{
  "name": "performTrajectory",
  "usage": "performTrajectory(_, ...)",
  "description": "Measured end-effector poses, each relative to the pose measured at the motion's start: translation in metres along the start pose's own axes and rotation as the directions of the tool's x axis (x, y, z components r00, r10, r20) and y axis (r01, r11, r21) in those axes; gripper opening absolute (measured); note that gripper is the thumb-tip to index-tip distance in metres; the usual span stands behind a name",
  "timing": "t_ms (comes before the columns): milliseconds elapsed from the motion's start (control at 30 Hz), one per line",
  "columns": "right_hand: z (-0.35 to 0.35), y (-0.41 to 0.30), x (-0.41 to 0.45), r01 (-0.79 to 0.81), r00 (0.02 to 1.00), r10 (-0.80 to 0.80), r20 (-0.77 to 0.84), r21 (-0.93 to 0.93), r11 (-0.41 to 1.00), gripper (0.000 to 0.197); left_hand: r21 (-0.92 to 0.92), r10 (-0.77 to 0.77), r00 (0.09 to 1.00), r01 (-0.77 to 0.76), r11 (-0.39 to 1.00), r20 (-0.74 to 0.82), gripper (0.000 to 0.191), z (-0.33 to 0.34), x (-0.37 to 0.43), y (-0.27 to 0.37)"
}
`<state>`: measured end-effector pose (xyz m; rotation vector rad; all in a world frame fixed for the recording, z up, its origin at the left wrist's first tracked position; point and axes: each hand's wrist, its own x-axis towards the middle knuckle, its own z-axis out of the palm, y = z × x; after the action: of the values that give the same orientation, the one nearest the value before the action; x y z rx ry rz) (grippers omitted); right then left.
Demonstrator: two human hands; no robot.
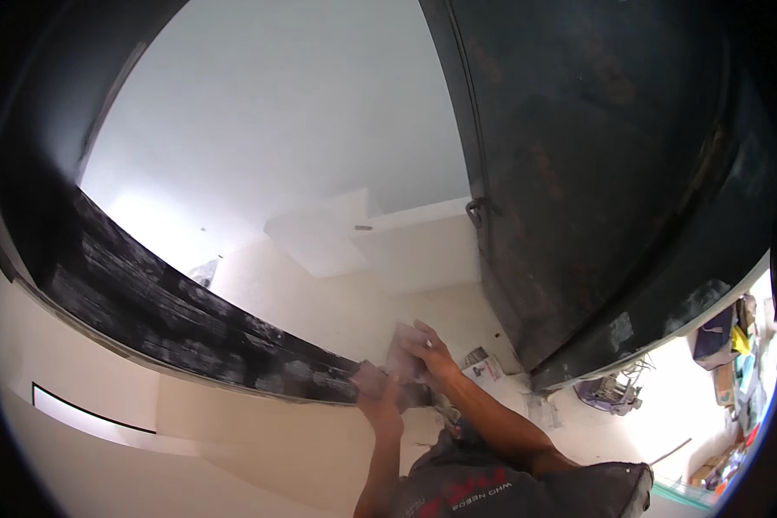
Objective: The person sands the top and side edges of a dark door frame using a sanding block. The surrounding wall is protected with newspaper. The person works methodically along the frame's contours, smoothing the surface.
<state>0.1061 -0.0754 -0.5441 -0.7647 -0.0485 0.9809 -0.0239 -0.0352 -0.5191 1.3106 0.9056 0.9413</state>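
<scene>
Low in the middle of the head view, my left hand (381,408) grips a reddish-brown piece of sandpaper (369,377) beside the lower end of a black door frame post (188,317). Close by on the right, my right hand (435,359) has its fingers around another brownish sheet, apparently sandpaper (401,343). Pale dust hangs around both hands and blurs their edges, so exact contact with the frame cannot be told. Whitish scuffs and streaks cover the black post.
A dark door (576,162) with a handle (474,212) stands at the right. Papers (482,368) lie on the floor by its foot. Farther right are a purplish object with wires (612,394) and a pile of cloths and boxes (728,349). A pale wall (265,447) borders the post.
</scene>
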Motion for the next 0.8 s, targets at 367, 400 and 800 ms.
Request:
performTrajectory(367,-0.012,0.014,-0.008,0.341,0.890,-0.455,-0.024,-0.627,0.701,0.029,0.113,-0.151,0.988,0.147,0.983,0.032,0.042,-0.030,0.001,-0.021)
performTrajectory(400,-0.013,0.021,-0.005,0.396,0.879,-0.472,0.060,-0.642,0.657,0.026,0.229,-0.152,0.988,0.145,0.963,0.016,0.041,-0.029,-0.001,-0.020)
performTrajectory(800,-0.001,0.048,-0.005,0.546,0.780,-0.434,0.450,-0.829,0.122,0.013,0.311,-0.093,0.996,0.089,0.946,0.000,0.044,-0.046,0.005,-0.017)
